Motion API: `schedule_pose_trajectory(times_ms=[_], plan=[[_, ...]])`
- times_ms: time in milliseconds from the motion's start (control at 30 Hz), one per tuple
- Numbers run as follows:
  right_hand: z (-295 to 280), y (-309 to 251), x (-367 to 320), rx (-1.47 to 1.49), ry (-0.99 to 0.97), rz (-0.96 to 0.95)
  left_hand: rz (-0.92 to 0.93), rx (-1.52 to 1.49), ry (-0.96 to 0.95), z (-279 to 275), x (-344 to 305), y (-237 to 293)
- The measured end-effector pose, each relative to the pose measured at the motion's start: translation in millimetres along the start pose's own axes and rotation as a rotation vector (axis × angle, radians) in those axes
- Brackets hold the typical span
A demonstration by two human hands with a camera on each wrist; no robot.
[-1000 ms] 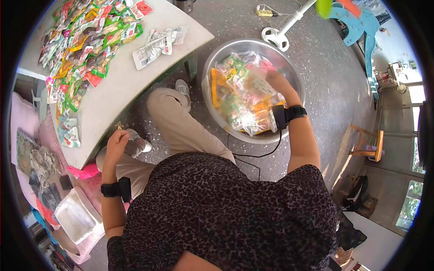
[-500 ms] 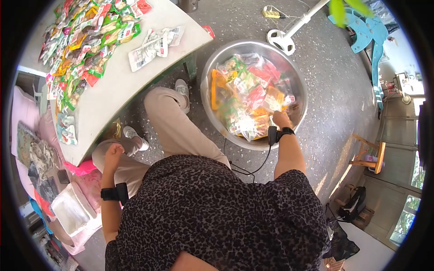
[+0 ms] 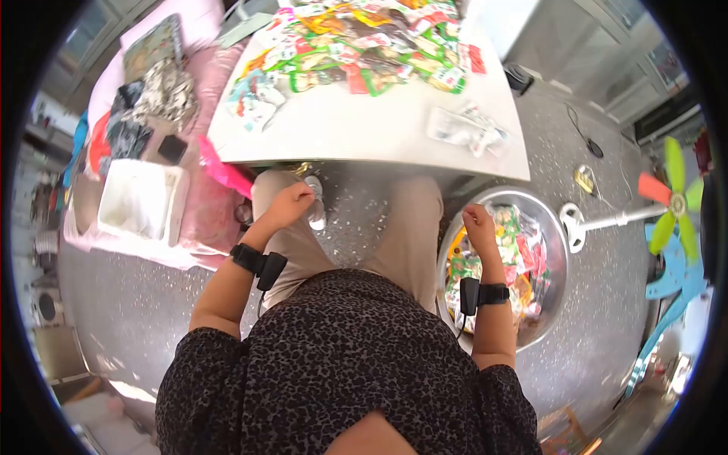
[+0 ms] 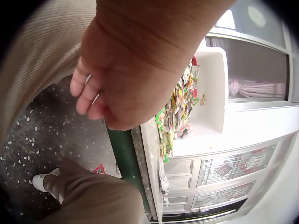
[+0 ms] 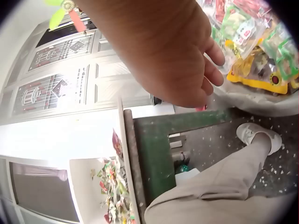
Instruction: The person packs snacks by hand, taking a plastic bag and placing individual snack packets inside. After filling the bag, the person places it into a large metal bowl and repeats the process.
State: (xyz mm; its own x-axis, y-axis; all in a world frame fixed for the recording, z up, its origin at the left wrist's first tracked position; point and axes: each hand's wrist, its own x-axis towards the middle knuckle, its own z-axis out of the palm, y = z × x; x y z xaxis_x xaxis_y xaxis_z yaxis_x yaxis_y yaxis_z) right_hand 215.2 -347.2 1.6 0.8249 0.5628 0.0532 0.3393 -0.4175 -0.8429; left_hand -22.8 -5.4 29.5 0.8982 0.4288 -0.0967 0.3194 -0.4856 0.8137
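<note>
fan (image 3: 677,202), green and orange blades | white bin (image 3: 135,201) on pink bedding (image 3: 209,208)

One table (image 3: 356,129), one basin (image 3: 557,262), two wristbands (image 3: 494,294)

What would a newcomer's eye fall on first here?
The colourful heap of food packets across the white table's far part. Next, the metal basin of bagged food below the table's right corner, the right hand above it; beyond, a green-and-orange-bladed fan.
</note>
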Motion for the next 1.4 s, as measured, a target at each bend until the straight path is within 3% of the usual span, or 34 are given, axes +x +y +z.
schedule_pose_trajectory(times_ms=[33,100,133,233,367,433,500,567,633,767,867,1067,1200,1300,1400], plan=[[12,-18,11,-0.027,0.012,-0.147,-0.005,-0.042,0.013,-6,-4,3],[37,-55,25,-0.040,-0.006,-0.221,0.089,-0.106,0.121,-18,-11,-9],[51,-57,33,-0.037,-0.033,-0.242,0.051,0.077,0.160,-30,-17,-4],[87,-71,38,-0.074,-0.042,-0.371,0.257,0.147,0.430,-59,-31,-10],[107,-80,35,-0.215,-0.043,-0.601,0.123,0.219,0.664,-106,-57,-18],[112,-86,35,-0.215,-0.023,-0.599,0.042,0.241,0.751,-125,-65,-19],[116,-77,35,-0.319,0.001,-0.654,-0.015,0.375,0.955,-155,-77,-23],[121,-74,37,-0.344,0.035,-0.686,-0.013,0.569,1.132,-188,-88,-50],[124,-77,39,-0.363,0.056,-0.710,-0.177,0.594,1.231,-216,-97,-80],[125,-73,40,-0.411,0.041,-0.688,-0.497,0.625,1.085,-250,-105,-127],[128,-66,41,-0.433,0.023,-0.654,-0.705,0.686,0.955,-252,-101,-125],[127,-71,37,-0.452,0.040,-0.648,-0.748,0.455,0.956,-264,-93,-143],[126,-70,41,-0.389,0.054,-0.707,-0.488,0.454,1.116,-262,-89,-115],[127,-76,40,-0.385,0.041,-0.697,-0.111,0.198,1.115,-243,-76,-67],[128,-76,41,-0.364,0.032,-0.688,0.032,-0.278,0.851,-211,-59,-21]])
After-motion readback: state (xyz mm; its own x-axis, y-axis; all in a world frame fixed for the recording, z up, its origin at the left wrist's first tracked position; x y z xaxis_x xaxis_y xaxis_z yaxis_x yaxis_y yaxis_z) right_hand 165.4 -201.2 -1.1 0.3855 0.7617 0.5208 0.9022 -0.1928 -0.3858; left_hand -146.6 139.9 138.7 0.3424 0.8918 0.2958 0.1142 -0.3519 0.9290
